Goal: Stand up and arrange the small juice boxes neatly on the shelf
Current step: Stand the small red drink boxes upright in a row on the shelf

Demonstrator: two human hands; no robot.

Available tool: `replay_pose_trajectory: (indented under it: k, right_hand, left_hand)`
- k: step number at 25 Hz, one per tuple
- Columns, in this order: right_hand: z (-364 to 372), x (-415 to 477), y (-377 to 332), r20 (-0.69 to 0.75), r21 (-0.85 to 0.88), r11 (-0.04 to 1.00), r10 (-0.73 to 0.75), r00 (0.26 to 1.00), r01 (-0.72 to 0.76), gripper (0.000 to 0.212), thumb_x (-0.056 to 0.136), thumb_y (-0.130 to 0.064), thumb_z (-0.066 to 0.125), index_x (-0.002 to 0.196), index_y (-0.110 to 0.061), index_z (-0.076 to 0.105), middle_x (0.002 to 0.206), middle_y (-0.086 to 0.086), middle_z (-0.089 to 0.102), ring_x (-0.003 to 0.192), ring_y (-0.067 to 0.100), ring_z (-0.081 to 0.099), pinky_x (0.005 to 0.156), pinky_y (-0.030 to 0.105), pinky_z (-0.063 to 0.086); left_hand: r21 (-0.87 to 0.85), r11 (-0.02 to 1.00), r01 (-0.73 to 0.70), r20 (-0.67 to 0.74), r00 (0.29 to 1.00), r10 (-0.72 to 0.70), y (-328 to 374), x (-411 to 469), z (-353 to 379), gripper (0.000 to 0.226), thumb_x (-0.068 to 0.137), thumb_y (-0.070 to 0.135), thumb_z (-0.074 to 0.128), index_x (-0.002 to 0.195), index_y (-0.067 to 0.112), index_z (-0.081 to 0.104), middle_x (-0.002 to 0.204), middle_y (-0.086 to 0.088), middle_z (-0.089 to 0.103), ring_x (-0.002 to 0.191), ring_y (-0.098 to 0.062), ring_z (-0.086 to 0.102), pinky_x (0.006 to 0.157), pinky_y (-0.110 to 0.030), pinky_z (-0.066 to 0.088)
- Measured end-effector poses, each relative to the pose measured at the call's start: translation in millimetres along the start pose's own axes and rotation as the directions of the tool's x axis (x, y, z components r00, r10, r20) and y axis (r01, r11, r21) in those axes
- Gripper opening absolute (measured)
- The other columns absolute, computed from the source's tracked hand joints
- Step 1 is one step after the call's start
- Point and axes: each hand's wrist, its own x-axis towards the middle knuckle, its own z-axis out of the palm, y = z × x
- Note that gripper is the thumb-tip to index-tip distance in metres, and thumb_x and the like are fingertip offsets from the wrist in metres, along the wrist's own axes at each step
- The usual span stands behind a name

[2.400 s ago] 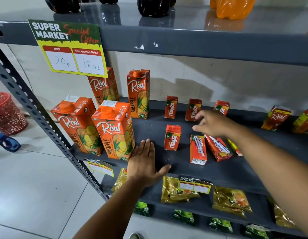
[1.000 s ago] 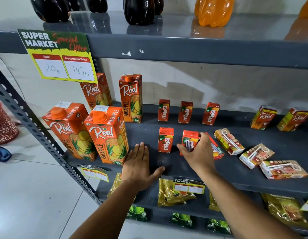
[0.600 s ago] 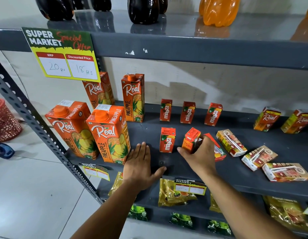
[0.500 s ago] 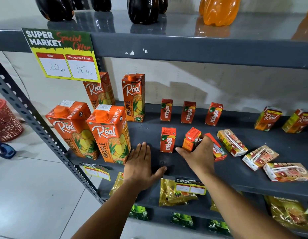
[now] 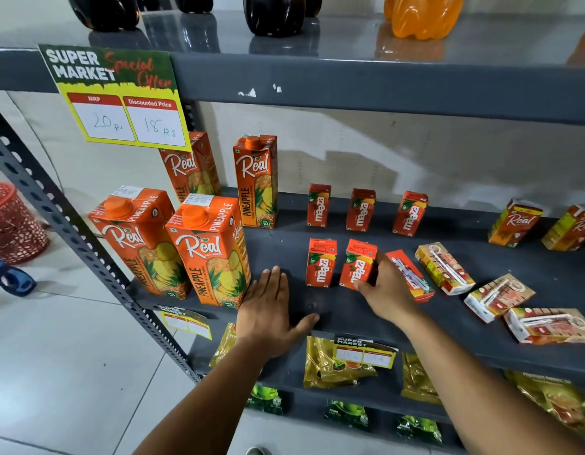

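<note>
Care matters in this step, I judge: my left hand (image 5: 268, 315) lies flat and released on the shelf (image 5: 350, 320), while my right hand (image 5: 387, 290) is grasping the second front-row Maaza box (image 5: 358, 264), standing just beside the first upright box (image 5: 320, 262), so I'd square it to that neighbour before letting go. Past my fingers a fallen box (image 5: 410, 277) is partly hidden, and farther right the toppled boxes (image 5: 499, 300) run off the edge, labels hard to read.
</note>
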Motion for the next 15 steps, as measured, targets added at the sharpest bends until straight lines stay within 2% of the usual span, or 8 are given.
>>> replay_pose_trajectory:
  k: [6,9,10,12,14,15]
  right_hand:
    - [-7,1,-5,0.100,-0.027,0.999,0.031,0.994,-0.028,0.037,0.088,-0.017,0.069,0.121,-0.018,0.054,0.120,0.005,0.065,0.111,0.025,0.060,0.087,0.032,0.043]
    - [-19,-2,-7,0.177,-0.127,0.992,0.036,0.983,-0.014,0.044,0.086,-0.014,0.070,0.125,-0.017,0.051,0.120,0.004,0.065,0.111,0.025,0.060,0.081,0.029,0.044]
    - [-27,-2,-7,0.156,-0.173,0.985,0.036,0.987,-0.008,0.050,0.085,-0.012,0.070,0.130,-0.017,0.048,0.122,0.006,0.064,0.111,0.026,0.060,0.081,0.032,0.047]
    - [-49,0,-9,-0.005,-0.245,0.969,0.017,1.000,-0.018,0.056,0.085,-0.012,0.067,0.137,-0.015,0.046,0.128,0.009,0.062,0.113,0.027,0.059,0.087,0.037,0.049]
    - [-65,2,-6,-0.158,-0.281,0.959,-0.002,0.987,-0.044,0.050,0.085,-0.019,0.067,0.132,-0.013,0.053,0.128,0.011,0.064,0.114,0.028,0.060,0.090,0.037,0.047]
    - [-69,2,-3,-0.179,-0.321,0.945,0.004,0.984,-0.063,0.048,0.085,-0.025,0.068,0.130,-0.012,0.056,0.127,0.012,0.064,0.114,0.028,0.060,0.090,0.037,0.047]
  left_hand:
    - [0.014,1.000,-0.002,0.015,1.000,0.001,1,-1,-3,0.108,0.074,0.085,0.008,0.149,0.007,0.007,0.160,-0.012,0.007,0.146,-0.025,0.004,0.115,-0.037,0.001]
    - [0.011,1.000,-0.001,0.020,1.000,0.001,0,-2,-4,0.107,0.075,0.084,0.006,0.149,0.007,0.007,0.160,-0.011,0.007,0.146,-0.024,0.003,0.116,-0.038,0.002]
    - [0.009,1.000,0.000,0.018,1.000,-0.001,1,-2,-4,0.105,0.076,0.083,0.004,0.149,0.007,0.007,0.160,-0.011,0.007,0.146,-0.024,0.004,0.116,-0.038,0.003]
    - [0.002,1.000,0.002,0.005,1.000,-0.002,1,-1,-5,0.099,0.080,0.077,-0.001,0.149,0.007,0.009,0.160,-0.012,0.009,0.146,-0.025,0.005,0.117,-0.038,0.005]
    - [-0.002,1.000,0.003,-0.006,1.000,-0.003,2,-2,-5,0.090,0.084,0.068,-0.005,0.148,0.006,0.013,0.159,-0.012,0.012,0.146,-0.025,0.009,0.119,-0.039,0.009]
    - [-0.002,1.000,0.004,-0.016,1.000,-0.004,3,-2,-5,0.087,0.086,0.064,-0.004,0.148,0.006,0.016,0.159,-0.013,0.015,0.146,-0.025,0.011,0.119,-0.039,0.011]
